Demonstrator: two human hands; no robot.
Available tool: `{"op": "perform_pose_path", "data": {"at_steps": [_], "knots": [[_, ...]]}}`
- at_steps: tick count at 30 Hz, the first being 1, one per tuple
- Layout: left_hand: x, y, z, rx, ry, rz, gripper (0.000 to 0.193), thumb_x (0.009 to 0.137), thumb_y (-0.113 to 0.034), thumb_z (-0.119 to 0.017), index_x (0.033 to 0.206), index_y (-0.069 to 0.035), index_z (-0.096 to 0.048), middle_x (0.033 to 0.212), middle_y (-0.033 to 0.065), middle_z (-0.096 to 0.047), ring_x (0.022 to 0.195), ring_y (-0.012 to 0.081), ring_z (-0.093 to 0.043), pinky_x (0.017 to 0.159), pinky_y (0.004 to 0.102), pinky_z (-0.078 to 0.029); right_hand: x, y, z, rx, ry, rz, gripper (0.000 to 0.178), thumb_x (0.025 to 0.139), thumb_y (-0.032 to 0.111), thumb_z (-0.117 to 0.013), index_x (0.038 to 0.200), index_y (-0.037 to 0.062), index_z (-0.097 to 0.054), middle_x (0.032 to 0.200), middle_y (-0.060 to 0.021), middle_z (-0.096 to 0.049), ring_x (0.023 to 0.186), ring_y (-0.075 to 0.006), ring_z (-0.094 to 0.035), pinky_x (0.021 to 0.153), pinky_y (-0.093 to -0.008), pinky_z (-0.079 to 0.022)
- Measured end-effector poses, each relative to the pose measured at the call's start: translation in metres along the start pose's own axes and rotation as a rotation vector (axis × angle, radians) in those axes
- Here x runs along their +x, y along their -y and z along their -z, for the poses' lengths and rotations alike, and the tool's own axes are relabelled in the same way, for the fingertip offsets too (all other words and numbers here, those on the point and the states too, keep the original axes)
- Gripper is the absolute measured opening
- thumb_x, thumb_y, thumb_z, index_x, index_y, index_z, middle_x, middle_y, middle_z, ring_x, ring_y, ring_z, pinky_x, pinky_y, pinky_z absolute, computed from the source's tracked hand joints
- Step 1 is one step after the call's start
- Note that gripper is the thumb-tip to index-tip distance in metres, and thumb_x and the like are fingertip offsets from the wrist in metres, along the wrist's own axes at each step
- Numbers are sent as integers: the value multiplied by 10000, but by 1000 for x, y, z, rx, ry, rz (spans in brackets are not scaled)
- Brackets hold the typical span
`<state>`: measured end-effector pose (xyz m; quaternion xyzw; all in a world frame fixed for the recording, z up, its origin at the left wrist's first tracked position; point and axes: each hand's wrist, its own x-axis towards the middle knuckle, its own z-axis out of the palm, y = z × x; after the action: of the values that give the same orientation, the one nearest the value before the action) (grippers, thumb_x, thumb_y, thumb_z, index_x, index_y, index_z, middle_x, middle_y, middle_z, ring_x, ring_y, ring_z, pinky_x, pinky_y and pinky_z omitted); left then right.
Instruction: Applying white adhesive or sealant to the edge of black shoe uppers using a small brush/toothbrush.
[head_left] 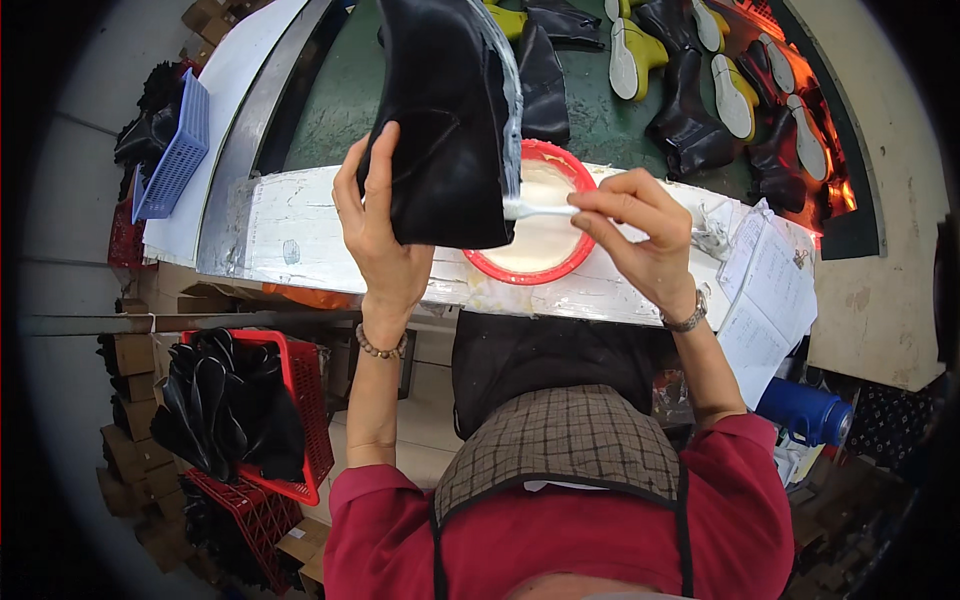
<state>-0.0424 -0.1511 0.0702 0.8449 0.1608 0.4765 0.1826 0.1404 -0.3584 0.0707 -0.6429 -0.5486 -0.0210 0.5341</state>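
We get bright, fairly even light over the white bench board [300, 215], where the pale paste [540, 242] nearly washes out. The black boot [440, 130] shows a soft sheen, its darker areas losing detail. At upper right an orange-red glow — the one warm light we see — tints the nearby footwear [776, 168]. Toward the rim, straight edges bow with fisheye distortion, the corners fall to black, and the cartons [130, 450] at lower left look dim and soft.

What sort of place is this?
Probably a footwear workshop: the left hand holds a black boot, the right hand a brush, and more boots lie on the green surface beyond.
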Motion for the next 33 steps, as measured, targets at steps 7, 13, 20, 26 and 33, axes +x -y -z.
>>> {"op": "perform_pose_path", "data": {"at_steps": [7,13,20,26,33], "knots": [[-8,8,-6,121,-33,-39,653,843,83,-699,1473,-22,-560,1458,193,-534,1331,359,-544,1105,391,-459,-11,14,8,146,160,-245,106,901,46,-776,1000,21,-801,821,-41,-680,659,-104,-598,594,-262,-460],[-32,47,49,-333,211,639,409,815,133,-557,1200,38,-655,1034,137,-672,872,165,-615,763,288,-457,-4,-44,-1,-360,232,-279,122,899,160,-760,954,59,-800,837,-52,-702,730,-216,-678,660,-325,-504],[-53,59,109,-996,355,1185,595,572,45,-506,1155,146,-567,745,254,-632,382,271,-448,362,363,-396,12,-57,10,-305,210,-175,138,848,149,-805,967,80,-807,882,-41,-700,718,-198,-675,639,-319,-517],[-61,62,102,-1422,415,1180,653,523,48,-498,1161,180,-547,849,344,-660,370,353,-502,312,346,-346,35,-48,-2,73,122,43,203,832,28,-821,1034,34,-803,927,-48,-696,817,-103,-628,696,-251,-499],[-59,65,116,-1525,190,1107,386,561,84,-523,924,126,-647,630,216,-579,374,306,-442,377,499,-426,-5,-47,20,111,73,-110,153,839,63,-806,991,72,-808,901,-46,-719,795,-131,-646,722,-282,-468]]}}
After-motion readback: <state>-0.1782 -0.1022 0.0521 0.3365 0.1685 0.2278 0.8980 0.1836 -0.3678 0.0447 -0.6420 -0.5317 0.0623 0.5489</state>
